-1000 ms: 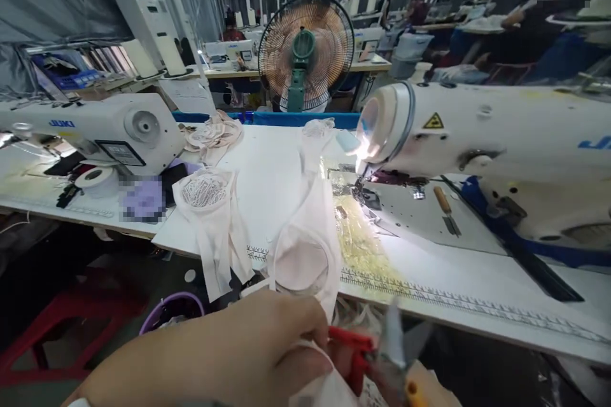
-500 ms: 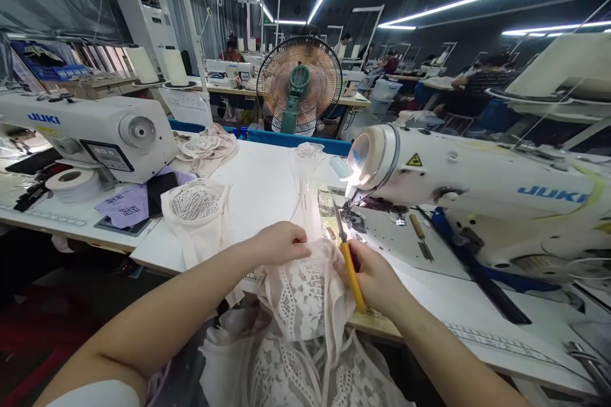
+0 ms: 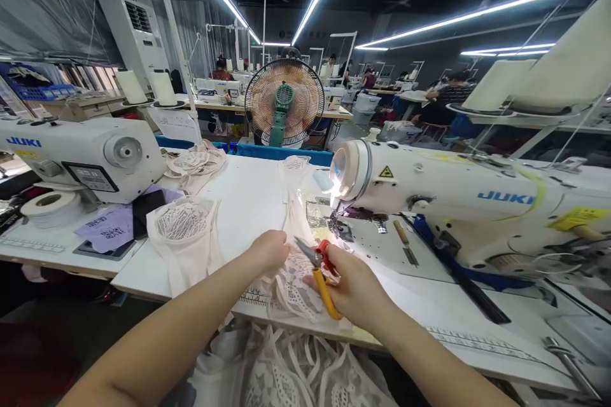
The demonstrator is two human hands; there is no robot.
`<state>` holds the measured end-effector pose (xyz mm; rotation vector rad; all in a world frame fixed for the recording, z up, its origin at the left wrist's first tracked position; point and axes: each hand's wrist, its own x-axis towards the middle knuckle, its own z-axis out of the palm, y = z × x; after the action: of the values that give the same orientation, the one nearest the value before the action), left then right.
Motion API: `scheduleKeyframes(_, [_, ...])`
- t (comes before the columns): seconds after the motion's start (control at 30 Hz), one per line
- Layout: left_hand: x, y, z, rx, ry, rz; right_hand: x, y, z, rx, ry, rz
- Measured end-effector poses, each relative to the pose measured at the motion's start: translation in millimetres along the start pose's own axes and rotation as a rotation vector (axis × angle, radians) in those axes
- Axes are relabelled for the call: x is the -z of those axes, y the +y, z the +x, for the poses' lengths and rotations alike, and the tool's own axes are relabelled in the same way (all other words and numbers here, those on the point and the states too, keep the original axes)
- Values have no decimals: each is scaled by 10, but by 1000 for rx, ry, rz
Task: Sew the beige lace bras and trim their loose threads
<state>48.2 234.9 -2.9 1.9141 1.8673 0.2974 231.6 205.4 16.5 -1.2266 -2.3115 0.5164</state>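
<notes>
Pale pink lace garment piece [image 3: 296, 283], soft and openwork with a scalloped pattern, lies on the front edge of the white bench [image 3: 252, 194], just before the needle of a white Juki sewing machine [image 3: 458, 200]. More of the same lace spills over the edge toward the person's lap. The left hand [image 3: 270, 251] is closed in a fist-like grip, pinching the lace at its upper left. The right hand [image 3: 351, 286] is clamped around small thread snips with a red spring and yellow handle [image 3: 321, 270], whose short metal blades point left, toward the left hand, just above the fabric.

Half a second ago the right hand held a slim yellow-handled tool upright with its tip near the needle; now the blades are turned down to the lace, and both hands sit closer together. A second ago both hands were low, below the bench edge. The work appears to have moved from positioning the piece to trimming it.

Farther left on the bench lies another lace cup piece [image 3: 184, 226], matte and limp, beside a second white Juki machine [image 3: 81, 152]. A round orange-grilled standing fan [image 3: 284, 100] stands behind.
</notes>
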Motion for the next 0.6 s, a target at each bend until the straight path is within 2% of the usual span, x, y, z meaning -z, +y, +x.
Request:
scheduleKeyframes(0.1, [-43,44,-61,-96,-18,-98,3,-93,-2,76,-49,12])
scheduleKeyframes(0.2, [-48,60,-290,-236,-63,-186,57,-175,-2,125,-90,31])
scheduleKeyframes(0.27, [2,26,-545,-403,-167,-269,111,-232,-44,166,-182,36])
scheduleKeyframes(0.37, [183,-52,-991,-630,-437,-326,164,-356,-176,258,-427,67])
scheduleKeyframes(0.47, [447,-58,-1351,-666,-613,-284,148,-531,-330,349,-654,165])
scheduleKeyframes(0.53, [607,-13,-1478,-623,-646,-284,112,-639,-404,337,-716,282])
scheduleKeyframes(0.6, [709,30,-1509,-567,-636,-323,71,-705,-440,261,-723,419])
